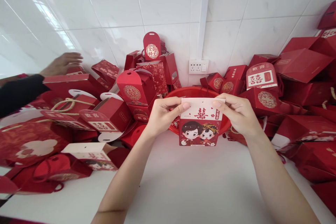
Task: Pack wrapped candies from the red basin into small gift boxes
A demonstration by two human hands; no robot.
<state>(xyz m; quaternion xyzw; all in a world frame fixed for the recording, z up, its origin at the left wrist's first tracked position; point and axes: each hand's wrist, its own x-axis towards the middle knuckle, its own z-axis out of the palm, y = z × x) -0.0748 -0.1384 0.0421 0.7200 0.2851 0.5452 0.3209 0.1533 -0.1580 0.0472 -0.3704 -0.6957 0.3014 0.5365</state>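
Observation:
Between both hands, above the white table, I hold up a red and white gift box with a cartoon couple and a red double-happiness character on its front. It looks flat from here; its back is hidden. My left hand pinches the upper left corner, thumb in front. My right hand grips the upper right corner the same way. Right behind the box is a red plastic basket, partly covered by the box and my hands; small items inside it cannot be made out.
Red gift boxes are heaped on the left, some with rope handles, and more red boxes pile up on the right. Another person's hand reaches over the left heap. A power socket sits on the tiled wall.

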